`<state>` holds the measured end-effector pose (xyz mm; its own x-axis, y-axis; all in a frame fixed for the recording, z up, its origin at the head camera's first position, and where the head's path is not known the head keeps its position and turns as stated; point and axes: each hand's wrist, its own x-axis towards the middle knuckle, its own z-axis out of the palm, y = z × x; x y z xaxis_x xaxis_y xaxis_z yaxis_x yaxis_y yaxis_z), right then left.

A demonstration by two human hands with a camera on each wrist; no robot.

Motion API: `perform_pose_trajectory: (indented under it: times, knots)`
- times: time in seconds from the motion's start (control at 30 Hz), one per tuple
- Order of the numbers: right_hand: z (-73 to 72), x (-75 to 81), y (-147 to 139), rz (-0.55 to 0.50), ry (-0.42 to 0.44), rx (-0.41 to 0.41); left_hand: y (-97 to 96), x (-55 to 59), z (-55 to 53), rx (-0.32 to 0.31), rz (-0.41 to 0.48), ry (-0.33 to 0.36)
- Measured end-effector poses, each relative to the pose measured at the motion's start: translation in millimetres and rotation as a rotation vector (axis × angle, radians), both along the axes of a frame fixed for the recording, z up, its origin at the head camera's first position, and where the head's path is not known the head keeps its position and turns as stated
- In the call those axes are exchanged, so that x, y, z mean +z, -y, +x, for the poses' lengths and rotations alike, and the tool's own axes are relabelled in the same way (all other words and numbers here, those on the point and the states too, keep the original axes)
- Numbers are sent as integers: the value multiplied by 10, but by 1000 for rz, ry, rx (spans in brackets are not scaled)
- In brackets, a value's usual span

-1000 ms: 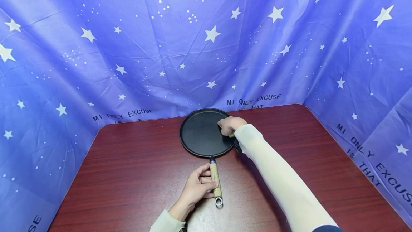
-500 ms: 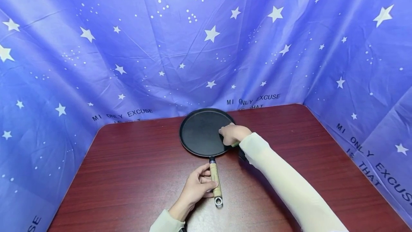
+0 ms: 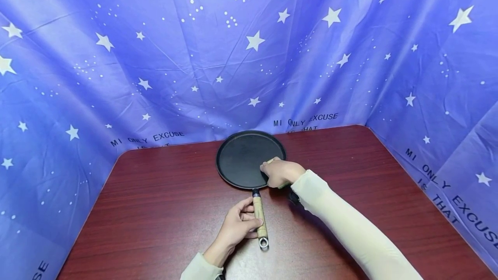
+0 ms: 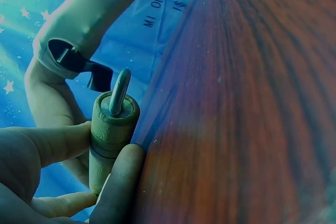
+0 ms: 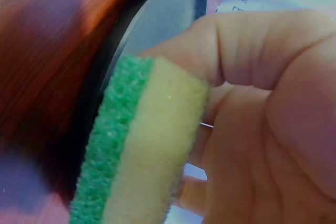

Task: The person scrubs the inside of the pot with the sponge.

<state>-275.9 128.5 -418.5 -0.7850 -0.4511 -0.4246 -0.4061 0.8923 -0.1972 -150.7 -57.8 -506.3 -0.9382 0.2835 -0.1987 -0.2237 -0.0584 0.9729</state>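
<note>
A round black flat pan (image 3: 245,159) lies on the table with its light wooden handle (image 3: 258,205) pointing towards me. My left hand (image 3: 234,224) grips that handle from the left, thumb over the top; a metal hanging ring (image 3: 263,243) sticks out at its end. Over the pan's front right rim, my right hand (image 3: 282,172) holds a sponge (image 5: 152,140), green on one face and pale yellow on the other. In the right wrist view the sponge's green face is turned to the pan. From the head view the hand hides most of the sponge.
The dark red wooden table (image 3: 167,202) has rounded far corners. Its far edge meets a blue curtain (image 3: 214,55) with white stars and printed words, close behind the pan. The right sleeve (image 3: 350,224) reaches across the table's right half.
My right hand has slid with the sponge along the pan's right side towards me, from the right rim to the front right. The left hand and the pan have stayed put.
</note>
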Motion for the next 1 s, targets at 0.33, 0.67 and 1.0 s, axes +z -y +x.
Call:
perform_pose_trajectory:
  times: [0.33,0.67,1.0]
  knots:
    - [143,24,129,-47,63,75,6,3,-1,-2,-6,-5]
    - [150,-3,300,-32,82,180,1,-6,-3,-5,3,9]
    - [43,20,581,53,74,272,8,-11,-3,-12,34,8]
